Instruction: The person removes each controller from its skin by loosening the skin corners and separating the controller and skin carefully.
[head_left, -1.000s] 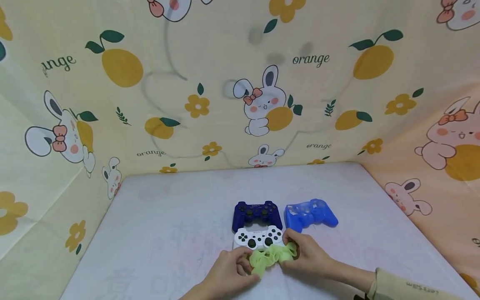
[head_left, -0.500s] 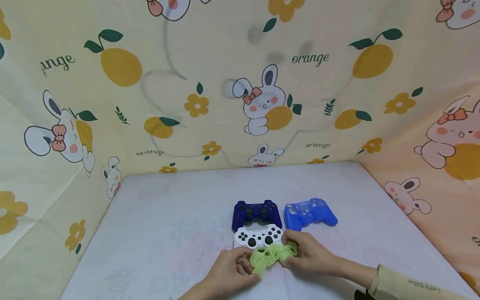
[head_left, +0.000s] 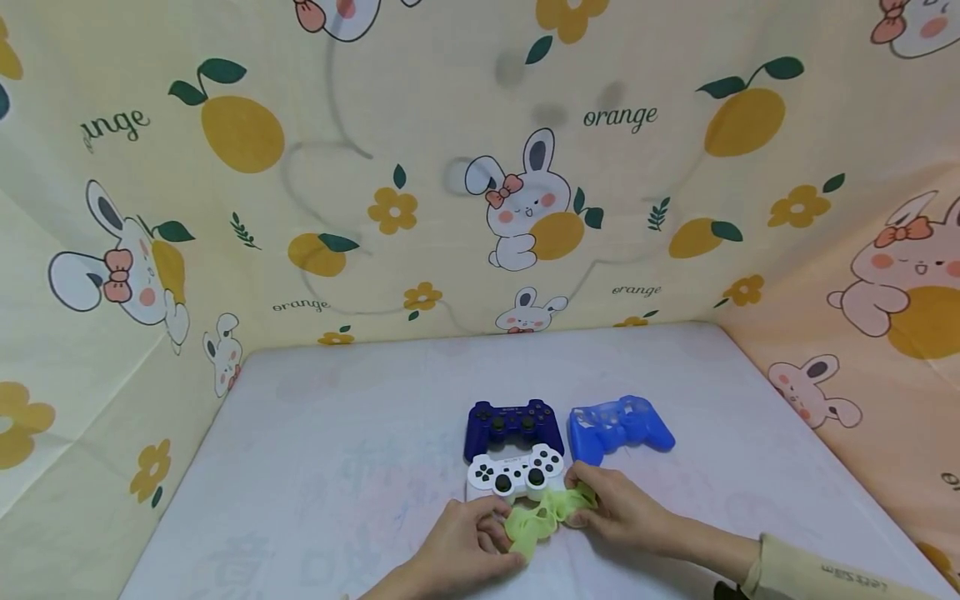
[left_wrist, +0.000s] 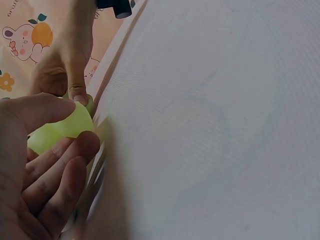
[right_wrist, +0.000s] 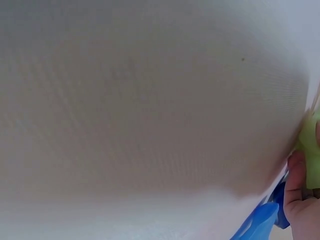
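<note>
A soft yellow-green silicone controller cover (head_left: 538, 520) is pinched between my two hands in the head view. My left hand (head_left: 459, 546) grips its left handle part between thumb and fingers; my right hand (head_left: 628, 510) pinches the right one. In the left wrist view the cover (left_wrist: 62, 131) bulges between thumb and fingertips. Part of the cover (right_wrist: 311, 150) shows with the right fingers at the right wrist view's edge. Just behind it is a white game controller (head_left: 516, 472), slightly tilted, its lower side hidden by the cover and fingers.
Behind the white controller lies a dark blue controller (head_left: 477, 435). To its right sits a bright blue silicone controller cover (head_left: 624, 427). All are on a white-covered table (head_left: 337, 442), with a rabbit-and-orange print cloth (head_left: 450, 100) hanging at the back and sides.
The green cover and both hands have shifted slightly right and down. The white controller has tilted a little, its right side higher. The blue controller and blue cover stay put.
</note>
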